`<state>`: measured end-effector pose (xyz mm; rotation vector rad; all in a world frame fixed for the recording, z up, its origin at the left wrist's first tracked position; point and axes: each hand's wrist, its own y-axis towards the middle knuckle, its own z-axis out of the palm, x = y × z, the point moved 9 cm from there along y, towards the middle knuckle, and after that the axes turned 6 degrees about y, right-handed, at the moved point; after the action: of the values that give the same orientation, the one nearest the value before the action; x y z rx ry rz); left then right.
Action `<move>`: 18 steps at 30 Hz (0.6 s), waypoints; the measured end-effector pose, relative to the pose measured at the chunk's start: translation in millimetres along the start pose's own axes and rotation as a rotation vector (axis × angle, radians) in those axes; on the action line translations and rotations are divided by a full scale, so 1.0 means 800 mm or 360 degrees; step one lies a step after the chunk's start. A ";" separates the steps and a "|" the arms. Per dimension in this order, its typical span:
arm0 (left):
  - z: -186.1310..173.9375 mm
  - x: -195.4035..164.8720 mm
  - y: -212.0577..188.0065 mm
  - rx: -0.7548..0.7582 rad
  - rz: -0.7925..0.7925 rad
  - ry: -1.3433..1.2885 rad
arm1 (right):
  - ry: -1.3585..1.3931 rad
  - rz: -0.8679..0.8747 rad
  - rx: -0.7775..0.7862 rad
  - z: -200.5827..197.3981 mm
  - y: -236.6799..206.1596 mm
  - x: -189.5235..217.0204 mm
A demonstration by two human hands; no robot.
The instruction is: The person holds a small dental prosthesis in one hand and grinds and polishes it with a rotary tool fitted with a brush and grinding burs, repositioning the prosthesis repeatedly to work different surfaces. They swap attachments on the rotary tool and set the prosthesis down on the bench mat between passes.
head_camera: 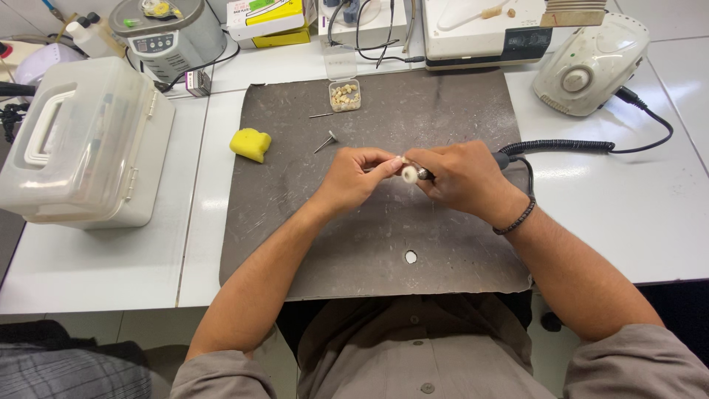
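My right hand (464, 177) grips a rotary handpiece (423, 173) with a small white buffing wheel (408, 174) at its tip; a black coiled cord (561, 146) runs from it to the right. My left hand (353, 177) pinches a tiny pale piece against the wheel; the piece itself is mostly hidden by my fingertips. Both hands meet over the middle of a dark grey work mat (369, 244). A black band circles my right wrist.
On the mat lie a yellow sponge block (250, 143), a small clear box of pale pieces (344, 95) and two loose metal burs (326, 140). A white carrying case (85, 144) stands at left, a white motor unit (591, 63) at back right, other machines along the back.
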<state>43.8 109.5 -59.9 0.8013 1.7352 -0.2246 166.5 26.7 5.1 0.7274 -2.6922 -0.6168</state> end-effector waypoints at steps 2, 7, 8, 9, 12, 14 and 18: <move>-0.040 0.005 0.010 -0.0266 0.0130 0.0495 | 0.0004 0.0051 0.0028 0.005 0.002 -0.007; -0.127 0.018 0.025 -0.0709 0.0306 0.1424 | 0.0059 0.0242 0.0185 0.018 -0.001 -0.027; -0.132 0.026 0.030 -0.0689 0.0213 0.1535 | 0.0041 0.0255 0.0182 0.019 -0.001 -0.029; -0.135 0.033 0.034 -0.0674 0.0117 0.1539 | 0.0029 0.0270 0.0182 0.019 -0.002 -0.029; -0.131 0.038 0.036 -0.0640 -0.0093 0.1580 | 0.0111 0.0241 0.0175 0.018 -0.003 -0.027; -0.129 0.029 0.033 -0.0663 -0.0093 0.1660 | 0.0080 0.0253 0.0157 0.015 -0.003 -0.027; -0.137 0.023 0.030 -0.0583 -0.0141 0.1711 | 0.0091 0.0249 0.0141 0.008 -0.001 -0.029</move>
<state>-28.9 192.8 -35.0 0.5889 2.6991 0.5642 183.5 40.7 -4.7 0.5399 -2.7047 -0.4341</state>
